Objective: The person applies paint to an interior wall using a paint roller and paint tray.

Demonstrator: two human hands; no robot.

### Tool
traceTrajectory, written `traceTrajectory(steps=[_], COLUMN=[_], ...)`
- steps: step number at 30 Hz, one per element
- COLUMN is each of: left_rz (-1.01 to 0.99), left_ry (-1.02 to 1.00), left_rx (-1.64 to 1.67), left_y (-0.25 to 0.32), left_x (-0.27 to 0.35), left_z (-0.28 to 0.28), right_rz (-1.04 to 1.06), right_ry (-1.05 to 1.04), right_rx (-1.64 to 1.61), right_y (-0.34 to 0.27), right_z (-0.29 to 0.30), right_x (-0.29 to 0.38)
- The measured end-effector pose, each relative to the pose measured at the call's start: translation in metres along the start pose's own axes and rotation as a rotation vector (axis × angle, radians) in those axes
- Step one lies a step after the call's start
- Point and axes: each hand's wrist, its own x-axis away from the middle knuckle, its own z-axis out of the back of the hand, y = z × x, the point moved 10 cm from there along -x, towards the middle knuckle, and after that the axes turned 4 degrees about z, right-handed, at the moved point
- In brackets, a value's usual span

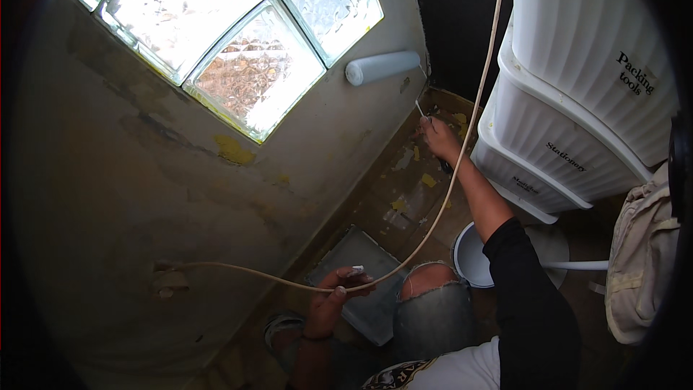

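Observation:
My right hand (437, 135) is closed on the handle of a paint roller, near the corner of the wall. Its pale, fuzzy roller sleeve (383, 67) lies against the wall beneath the glass blocks, and part of the wire frame shows beside it. Lower down, my left hand (335, 290) grips a beige cable (270, 277) between thumb and fingers. That cable runs from a fixture (170, 281) on the wall, past my left hand, and up across my right forearm. The wall (303, 195) is grey-white with stained and yellow patches.
A grey paint tray (357, 276) lies on the floor between the wall and my knee. Flakes of yellow paint (429, 180) litter the floor. A white bucket (474, 254) stands right of my knee. Stacked white plastic bins (574, 70) rise at the right, above a beige fabric bag (641, 265).

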Motion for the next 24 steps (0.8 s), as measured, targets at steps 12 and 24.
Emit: traceTrajectory(steps=[12,24], left_rz=[0.028,0.013], left_ry=[-0.013,-0.024], left_rx=[0.006,0.019], left_y=[0.0,-0.004], left_x=[-0.007,-0.001], left_z=[-0.012,-0.005], right_rz=[0.21,-0.325], right_ry=[0.038,-0.148], right_rx=[0.26,-0.182], right_y=[0.04,0.102], right_z=[0.017,-0.031], right_x=[0.007,0.08])
